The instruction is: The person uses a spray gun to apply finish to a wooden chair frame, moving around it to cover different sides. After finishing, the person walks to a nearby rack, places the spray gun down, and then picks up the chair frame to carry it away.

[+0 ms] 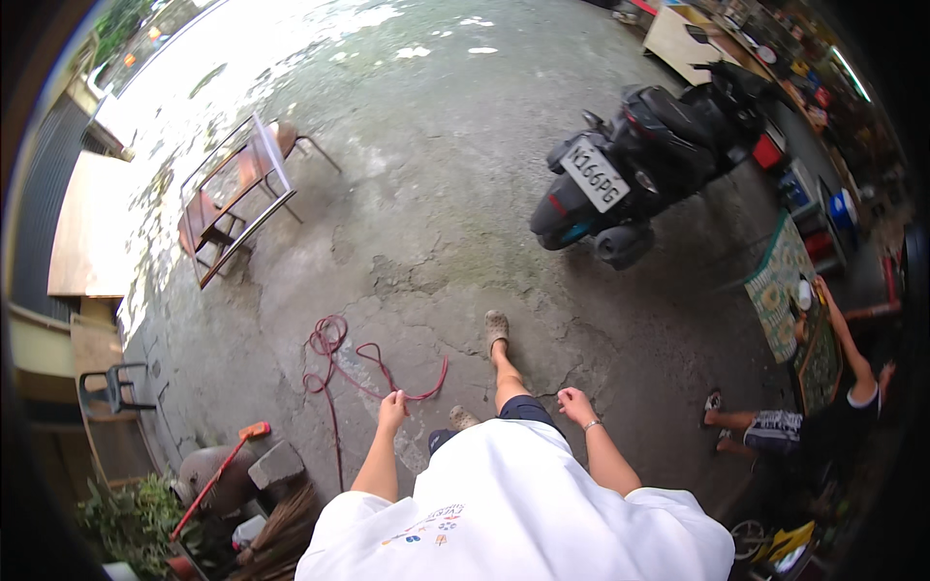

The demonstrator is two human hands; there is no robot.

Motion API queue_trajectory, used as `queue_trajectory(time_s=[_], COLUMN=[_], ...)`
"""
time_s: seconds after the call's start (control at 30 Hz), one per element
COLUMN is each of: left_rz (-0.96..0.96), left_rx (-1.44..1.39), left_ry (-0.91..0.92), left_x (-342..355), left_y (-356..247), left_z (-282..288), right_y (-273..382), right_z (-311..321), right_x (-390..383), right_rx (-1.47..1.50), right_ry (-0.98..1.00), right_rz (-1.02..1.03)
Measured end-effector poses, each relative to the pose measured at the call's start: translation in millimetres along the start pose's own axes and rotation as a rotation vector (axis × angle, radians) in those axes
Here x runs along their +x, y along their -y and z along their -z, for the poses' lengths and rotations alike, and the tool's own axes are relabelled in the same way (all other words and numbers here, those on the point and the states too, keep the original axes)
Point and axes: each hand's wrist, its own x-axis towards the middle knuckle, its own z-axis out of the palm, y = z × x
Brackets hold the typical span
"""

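My left hand (392, 408) hangs in front of my left thigh with its fingers curled in, and nothing shows in it. Behind that hand in the picture, a thin red hose (326, 341) lies in loose loops on the concrete; I see no clear grip on it. On the other side, my right hand (575, 404), with a band at the wrist, is loosely closed beside my right hip, with no object showing. My right foot in a beige clog (497, 327) is ahead of the other clog (463, 417), as in a stride.
Ahead on the left stands a metal frame (274, 167) by wooden-topped stools (199, 215). A black scooter (620, 174) is parked ahead right. Another person (823, 426) is by a patterned board (783, 276) at right. A red-handled broom (218, 477), concrete block (276, 465) and plants (131, 518) are near left.
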Motion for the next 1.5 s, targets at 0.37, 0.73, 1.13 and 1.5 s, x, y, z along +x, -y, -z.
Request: queue_trajectory(time_s=[0.37, 0.73, 1.13, 1.5], left_rz=[0.500, 0.463, 0.711, 0.867], left_rx=[-0.142, -0.505, -1.046, -1.217], left_ry=[0.013, -0.225, -0.528, -0.944], left_x=[63, 235, 425, 504], left_y=[-75, -161, -174, -192], left_z=[0, 15, 151, 252], right_y=[255, 607, 796, 1052], right_z=[5, -32, -230, -525], right_x=[254, 484, 633, 748], right_rx=[-0.278, -0.291, -0.704, -0.984], right_ry=[0.224, 0.301, 0.516, 0.764], right_rz=[0.191, 0.513, 0.279, 0.631])
